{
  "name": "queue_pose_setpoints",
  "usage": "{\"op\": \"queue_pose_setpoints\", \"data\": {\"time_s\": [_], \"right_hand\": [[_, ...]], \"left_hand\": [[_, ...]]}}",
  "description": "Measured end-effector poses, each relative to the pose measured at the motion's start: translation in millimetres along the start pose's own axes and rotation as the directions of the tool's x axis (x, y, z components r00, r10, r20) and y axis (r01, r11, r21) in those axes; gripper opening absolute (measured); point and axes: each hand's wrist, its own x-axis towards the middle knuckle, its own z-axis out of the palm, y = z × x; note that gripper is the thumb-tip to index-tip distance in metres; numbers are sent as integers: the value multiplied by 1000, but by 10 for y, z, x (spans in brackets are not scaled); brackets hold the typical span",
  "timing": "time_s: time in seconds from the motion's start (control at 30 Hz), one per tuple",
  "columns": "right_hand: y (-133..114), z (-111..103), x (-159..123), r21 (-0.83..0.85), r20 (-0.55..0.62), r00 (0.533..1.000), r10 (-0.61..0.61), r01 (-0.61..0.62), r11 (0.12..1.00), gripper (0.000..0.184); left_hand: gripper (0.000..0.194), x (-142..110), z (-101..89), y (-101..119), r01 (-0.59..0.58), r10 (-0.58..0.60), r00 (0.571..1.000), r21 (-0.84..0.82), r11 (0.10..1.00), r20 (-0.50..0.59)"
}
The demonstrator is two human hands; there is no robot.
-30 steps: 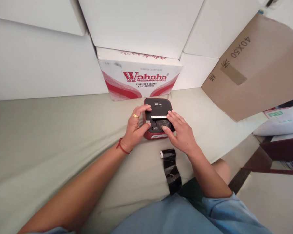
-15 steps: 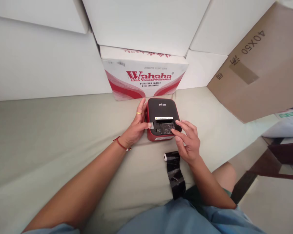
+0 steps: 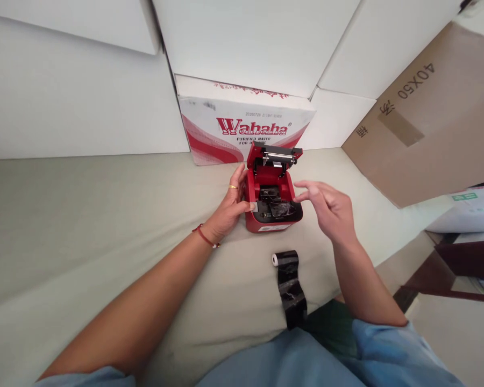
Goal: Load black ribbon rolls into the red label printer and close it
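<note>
A red and black label printer (image 3: 252,221) sits on the pale green cloth with its lid (image 3: 258,156) swung up, showing a red bay. Black glossy film (image 3: 281,208) lies in the bay and over the front slot. My left hand (image 3: 228,210) grips the printer's left side, the thumb pressed on a grey latch (image 3: 255,206). At the right side, my right hand (image 3: 331,209) is held with fingers partly extended, the fingertips by the printer's right rim and nothing in them. In front of the printer lies a partly unrolled roll of black film (image 3: 289,280) with a white core.
A Wahaha water carton (image 3: 248,126) stands right behind the printer, close to the raised lid. White boxes (image 3: 254,43) are stacked behind it. A brown cardboard box (image 3: 423,118) leans at the right. The pale green cloth (image 3: 105,215) covers the surface.
The printer's lid has gone from closed to raised, uncovering the bay. My right hand has moved right, off the printer's front. My left hand keeps its grip, thumb on the latch.
</note>
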Motion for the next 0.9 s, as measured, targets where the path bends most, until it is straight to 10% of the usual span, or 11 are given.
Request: {"op": "queue_pose_setpoints", "data": {"time_s": [0.17,0.4,0.53,0.77,0.9], "right_hand": [[-176,143,655,-475,449,855,259,-18,880,27],[-257,597,1030,-772,590,659,466,292,565,44],[-288,566,988,-774,579,671,464,272,572,44],[-642,-194,384,-491,415,882,223,10,871,30],[-873,-427,-56,-112,565,812,148,-103,988,34]], "left_hand": [[110,17,64,44,28,-31,999,-97,995,-21],[110,34,79,28,76,-78,996,-64,995,-31],[108,36,70,21,73,-73,997,-25,997,-24],[108,35,104,75,46,-49,998,-67,997,-33],[105,40,104,109,49,-53,998,-95,994,-44]]}}
